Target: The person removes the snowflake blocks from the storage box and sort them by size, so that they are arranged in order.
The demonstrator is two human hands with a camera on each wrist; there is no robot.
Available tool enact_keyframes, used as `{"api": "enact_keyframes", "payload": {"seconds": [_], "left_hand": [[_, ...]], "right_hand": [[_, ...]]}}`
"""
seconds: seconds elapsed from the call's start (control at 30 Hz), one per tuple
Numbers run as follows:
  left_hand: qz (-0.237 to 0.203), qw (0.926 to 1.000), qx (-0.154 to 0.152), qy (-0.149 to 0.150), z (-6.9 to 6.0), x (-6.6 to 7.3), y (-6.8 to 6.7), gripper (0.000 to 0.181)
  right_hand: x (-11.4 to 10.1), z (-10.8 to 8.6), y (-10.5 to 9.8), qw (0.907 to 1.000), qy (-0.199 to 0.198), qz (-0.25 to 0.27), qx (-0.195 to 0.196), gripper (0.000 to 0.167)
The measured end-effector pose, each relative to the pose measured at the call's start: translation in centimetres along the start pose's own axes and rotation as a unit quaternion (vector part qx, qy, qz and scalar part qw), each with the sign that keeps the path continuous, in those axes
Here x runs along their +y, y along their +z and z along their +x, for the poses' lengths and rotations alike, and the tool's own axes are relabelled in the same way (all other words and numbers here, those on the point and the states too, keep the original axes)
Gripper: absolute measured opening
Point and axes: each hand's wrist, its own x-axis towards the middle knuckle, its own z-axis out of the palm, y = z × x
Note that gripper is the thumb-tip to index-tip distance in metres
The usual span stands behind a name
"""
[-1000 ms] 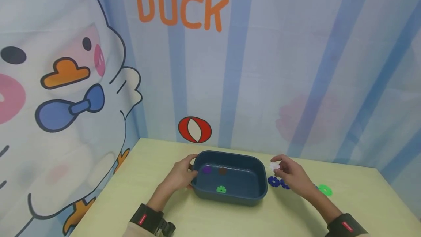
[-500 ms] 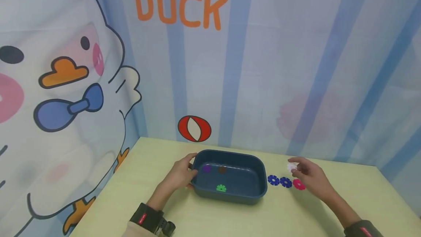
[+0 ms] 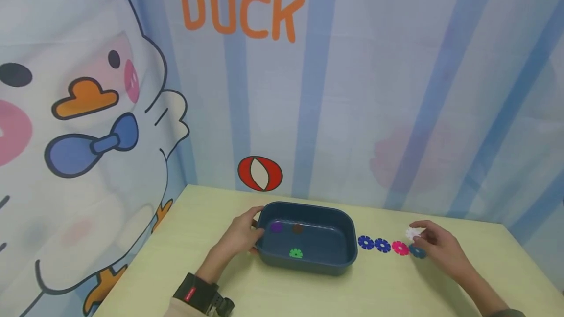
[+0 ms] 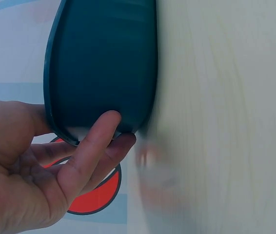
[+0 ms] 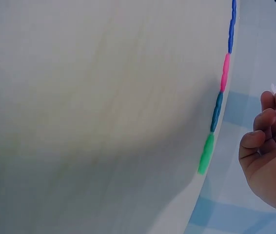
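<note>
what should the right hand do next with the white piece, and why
Probably lower the white piece onto the table beyond the green piece: the right hand pinches it in the air, and the green one sits at the end of the row.

One word can be read: DUCK (image 3: 244, 13), in orange capitals with thick, rounded strokes. It stands on the backdrop (image 3: 275, 111) at the far side of the table (image 3: 211, 287), high up and left of the middle, slanting slightly down to the right. A blue stripe (image 3: 235, 87) runs behind the U. At the near left, a black wristband (image 3: 201, 283) bears a red tag (image 3: 190, 294) whose pale marking is too small to read.
</note>
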Motion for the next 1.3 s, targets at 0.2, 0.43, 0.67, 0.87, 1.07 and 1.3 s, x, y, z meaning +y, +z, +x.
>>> {"api": "enact_keyframes", "payload": {"seconds": [0.2, 0.43, 0.67, 0.87, 1.07, 1.3], "left_hand": [[0.005, 1.0000, 0.003, 0.000, 0.1, -0.2, 0.0, 0.066], [0.000, 1.0000, 0.001, 0.001, 0.0, -0.1, 0.1, 0.066], [-0.004, 1.0000, -0.001, -0.002, 0.0, -0.1, 0.1, 0.066], [-0.003, 1.0000, -0.001, -0.004, -0.1, 0.1, 0.0, 0.066], [0.001, 1.0000, 0.001, -0.006, -0.2, 0.2, -0.1, 0.066], [0.000, 1.0000, -0.001, -0.003, -0.3, 0.4, -0.1, 0.066]], "right_hand": [[1.3, -0.5, -1.3, 0.9995, 0.028, -0.013, -0.003, 0.035], [2.9, -1.0, -2.3, 0.9987, 0.048, -0.018, 0.008, 0.035], [3.8, -1.3, -3.5, 0.9967, 0.067, -0.045, 0.005, 0.036], [4.3, -1.6, -4.4, 0.9956, 0.079, -0.050, -0.002, 0.036], [5.0, -1.7, -4.9, 0.9942, 0.096, -0.043, -0.022, 0.039], [6.1, -1.9, -5.4, 0.9924, 0.102, -0.063, -0.025, 0.037]]}}
